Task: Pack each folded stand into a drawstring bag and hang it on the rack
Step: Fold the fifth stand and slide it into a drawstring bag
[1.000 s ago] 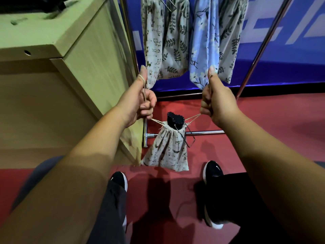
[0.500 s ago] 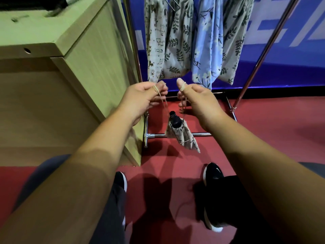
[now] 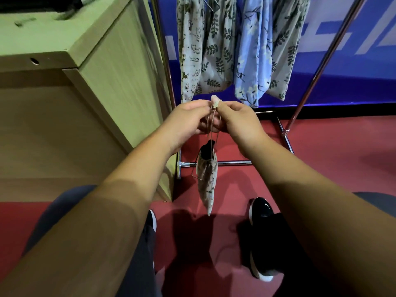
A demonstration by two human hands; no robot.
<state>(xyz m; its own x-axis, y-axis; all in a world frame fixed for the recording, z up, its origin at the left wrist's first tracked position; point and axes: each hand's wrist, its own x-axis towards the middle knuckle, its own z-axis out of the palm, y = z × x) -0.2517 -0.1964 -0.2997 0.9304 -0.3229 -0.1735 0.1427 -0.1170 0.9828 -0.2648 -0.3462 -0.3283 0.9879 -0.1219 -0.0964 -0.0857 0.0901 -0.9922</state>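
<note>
Below, between the black shoes, the red floor waits for anything that drops. Over it the drawstring bag hangs free in the air, edge-on, with the dark top of the folded stand poking out of a mouth that is not fully cinched. If the bag swings or tips, the stand could slide out.

Just above, the left hand and right hand meet, both pinching the thin cords at their tops. That is a slight grip, and the cords look easy to lose or tangle.

Beyond, the rack already carries several bags close together, so reaching up could snag a cord on a neighbour or miss the hook.
</note>
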